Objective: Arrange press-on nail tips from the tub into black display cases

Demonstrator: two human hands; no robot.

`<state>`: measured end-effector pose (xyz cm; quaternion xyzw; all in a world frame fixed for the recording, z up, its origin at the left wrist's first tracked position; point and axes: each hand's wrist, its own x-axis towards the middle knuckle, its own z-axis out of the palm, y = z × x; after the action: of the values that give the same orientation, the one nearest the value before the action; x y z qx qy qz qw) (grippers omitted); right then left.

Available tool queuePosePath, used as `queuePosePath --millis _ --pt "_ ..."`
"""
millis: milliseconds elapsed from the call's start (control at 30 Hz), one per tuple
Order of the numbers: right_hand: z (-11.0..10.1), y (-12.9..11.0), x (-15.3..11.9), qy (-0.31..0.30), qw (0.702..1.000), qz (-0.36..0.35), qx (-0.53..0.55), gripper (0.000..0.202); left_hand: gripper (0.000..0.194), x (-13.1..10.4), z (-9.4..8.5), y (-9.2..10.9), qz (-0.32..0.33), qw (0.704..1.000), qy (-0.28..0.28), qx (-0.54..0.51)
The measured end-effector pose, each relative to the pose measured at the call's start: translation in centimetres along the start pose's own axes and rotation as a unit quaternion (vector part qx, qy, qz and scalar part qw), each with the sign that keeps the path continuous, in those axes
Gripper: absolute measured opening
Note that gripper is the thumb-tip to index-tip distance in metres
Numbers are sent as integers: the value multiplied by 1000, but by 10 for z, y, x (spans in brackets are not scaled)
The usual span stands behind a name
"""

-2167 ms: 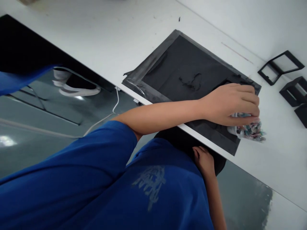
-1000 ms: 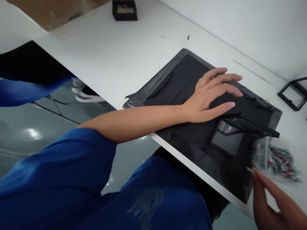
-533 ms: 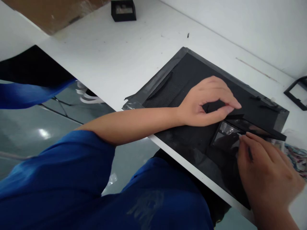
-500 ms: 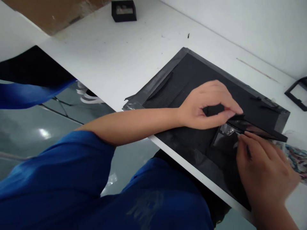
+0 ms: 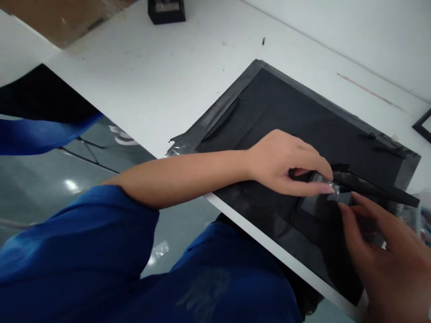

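Observation:
My left hand point(image 5: 289, 166) reaches across the black mat point(image 5: 289, 103). Its thumb and forefinger close on a small clear plastic piece point(image 5: 336, 192). Under them lies a flat black piece with a glossy window point(image 5: 310, 204). A black frame-like part point(image 5: 380, 188) stands tilted just beyond the fingertips; its far side is hidden. My right hand point(image 5: 384, 251) is close by on the right. Its thumb and forefinger are apart near the plastic piece, with nothing visible between them; the other fingers are partly hidden.
A small black box point(image 5: 166, 12) stands at the back of the white table point(image 5: 134, 89), near brown cardboard point(image 5: 67, 18). Another black frame point(image 5: 423, 125) lies at the right edge. Behind my right hand is a clear bag or container point(image 5: 412, 220). The table's front edge runs by my lap.
My left hand has come down from the black part's upper edge to the clear plastic piece. My right fingers have parted and moved slightly right. The camera view has shifted a little.

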<state>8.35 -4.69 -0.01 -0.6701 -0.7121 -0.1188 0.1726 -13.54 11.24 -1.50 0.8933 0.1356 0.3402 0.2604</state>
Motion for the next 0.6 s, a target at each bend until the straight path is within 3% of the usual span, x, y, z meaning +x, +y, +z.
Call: queuePosePath --millis 67,200,300,600 --pt "4 0 0 -13 1000 13 -7 33 37 2 1 -4 -35 999 4 24" --pt "12 -3 -2 -67 996 54 -21 31 42 5 4 -4 -94 992 -52 70" --pt "13 -5 -3 -70 997 46 4 29 41 5 7 -1 -91 989 -83 78" --pt "12 -11 2 -44 997 32 47 31 38 2 9 0 -68 990 -91 89"
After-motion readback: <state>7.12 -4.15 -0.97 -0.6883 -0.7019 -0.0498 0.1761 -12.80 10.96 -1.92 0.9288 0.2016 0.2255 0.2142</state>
